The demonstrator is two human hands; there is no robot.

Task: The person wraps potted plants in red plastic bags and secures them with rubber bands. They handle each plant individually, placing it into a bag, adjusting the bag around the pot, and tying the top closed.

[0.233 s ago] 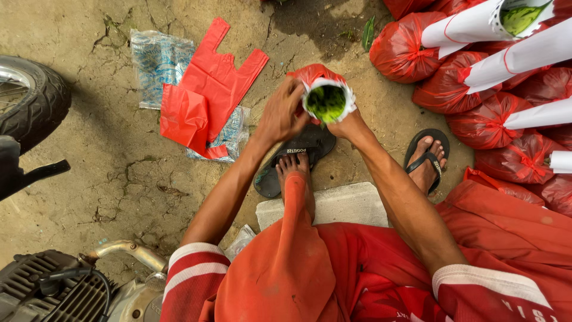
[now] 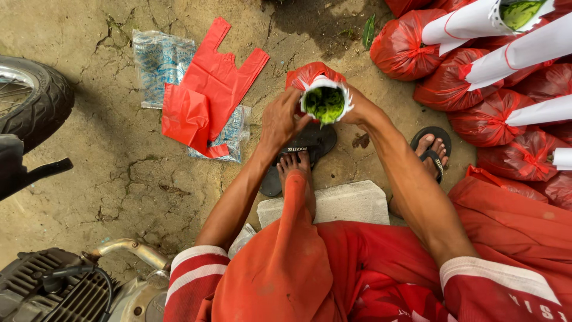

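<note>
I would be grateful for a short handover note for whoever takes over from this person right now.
Left hand: gripping the white paper roll of green leaves at its open end.
Right hand: holding the roll's other side, over its red bag.
Nearby: empty red bags on the ground to the left, finished bundles stacked to the right.
Done: plant bagged. Left: the paper sleeve looks unsecured.

— Item under inspection?

— A white paper cone (image 2: pixel 325 101), standing upright with its open mouth facing up, showing green leafy material filling it to the rim.

— And its base?

— It is sitting in a red plastic bag (image 2: pixel 310 74), which is bunching around the cone's lower part.

— Position?

— It is being held above the dirt ground, just ahead of the black sandals, the left hand (image 2: pixel 280 119) and right hand (image 2: pixel 357 110) gripping its rim from both sides.
</note>
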